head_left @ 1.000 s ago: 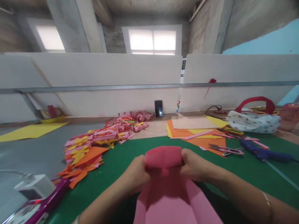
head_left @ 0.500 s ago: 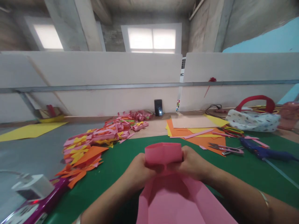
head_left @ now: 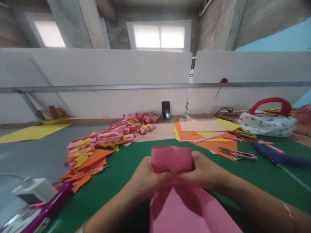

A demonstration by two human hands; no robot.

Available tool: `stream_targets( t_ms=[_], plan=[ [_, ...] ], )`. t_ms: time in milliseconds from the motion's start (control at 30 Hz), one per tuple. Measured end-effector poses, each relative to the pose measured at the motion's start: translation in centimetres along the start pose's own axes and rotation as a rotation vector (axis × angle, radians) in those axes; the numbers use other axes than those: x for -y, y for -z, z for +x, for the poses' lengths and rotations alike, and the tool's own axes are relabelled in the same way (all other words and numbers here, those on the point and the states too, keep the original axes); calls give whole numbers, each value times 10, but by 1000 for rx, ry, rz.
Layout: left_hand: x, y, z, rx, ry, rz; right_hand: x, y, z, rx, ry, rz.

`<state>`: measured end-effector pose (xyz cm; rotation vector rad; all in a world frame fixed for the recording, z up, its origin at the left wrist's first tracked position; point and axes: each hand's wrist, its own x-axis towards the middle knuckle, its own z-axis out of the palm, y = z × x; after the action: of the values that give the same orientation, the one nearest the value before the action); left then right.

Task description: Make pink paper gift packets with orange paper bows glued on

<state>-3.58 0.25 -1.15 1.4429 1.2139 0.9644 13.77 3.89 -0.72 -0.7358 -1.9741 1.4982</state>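
A folded sheet of pink paper (head_left: 178,210) rises toward me from the bottom centre, its sides bent inward and its far end turned up into a wide band. My left hand (head_left: 154,173) is closed on the left of this band, with the thumb pressed at the pinched middle. On the other side my right hand (head_left: 196,170) grips the paper, its thumb meeting the same pinch. The fingers behind the band are hidden. Beneath the hands lies a green mat (head_left: 128,158).
Pink, orange and yellow paper pieces (head_left: 97,140) are heaped at left. Thread snips (head_left: 236,153), a blue glue gun (head_left: 279,157) and coloured sheets (head_left: 206,136) lie at right. A phone (head_left: 166,110) leans on the partition. A purple power strip (head_left: 48,210) holds a white charger (head_left: 36,191).
Both thumbs have come up onto the front of the pink paper, pinching its middle. The upper band looks taller and more gathered. The view has tilted slightly.
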Motion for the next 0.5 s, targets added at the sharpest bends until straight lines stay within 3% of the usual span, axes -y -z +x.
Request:
stream_targets(
  t_ms=[167, 367, 500],
  plan=[
    [0, 1, -1, -67, -47, 33, 1, 4, -1, -5, -4, -59],
    [2, -5, 1, -48, -47, -2, -4, 5, 1, -51, -54, -124],
    [0, -5, -1, -156, -42, 95, 0, 5, -3, 46, -79, -145]
  ],
)
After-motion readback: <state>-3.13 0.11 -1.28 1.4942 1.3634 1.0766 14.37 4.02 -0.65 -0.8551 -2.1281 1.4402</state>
